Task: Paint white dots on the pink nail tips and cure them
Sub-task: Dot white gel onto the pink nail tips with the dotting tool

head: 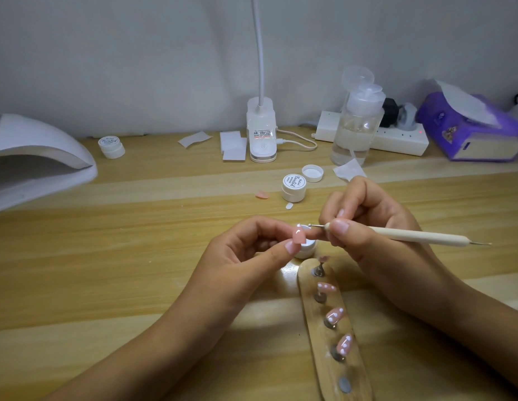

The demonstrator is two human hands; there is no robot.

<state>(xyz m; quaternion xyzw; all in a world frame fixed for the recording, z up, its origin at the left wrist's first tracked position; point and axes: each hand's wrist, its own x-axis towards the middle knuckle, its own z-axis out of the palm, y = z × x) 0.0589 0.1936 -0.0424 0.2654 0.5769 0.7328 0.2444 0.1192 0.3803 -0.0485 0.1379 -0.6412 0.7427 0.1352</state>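
Note:
My left hand (253, 250) pinches a pink nail tip (299, 235) between thumb and fingers, above an open white gel pot (306, 249). My right hand (365, 224) grips a cream dotting pen (402, 234), its metal ball tip touching the top of that nail tip. A wooden holder (330, 357) lies near the front edge with three pink tips bearing white dots (326, 287) (336, 314) (345, 343) on metal stands. One more stand at its far end (320, 269) carries a tip partly hidden behind my hands.
A white curing lamp (35, 160) stands at the left. Behind are a desk lamp base (262, 131), a clear pump bottle (357, 125), a power strip (396, 137), a purple tissue pack (472, 128), two closed gel pots (294, 188) (111, 146), a loose lid (312, 172), and a loose pink tip (262, 194).

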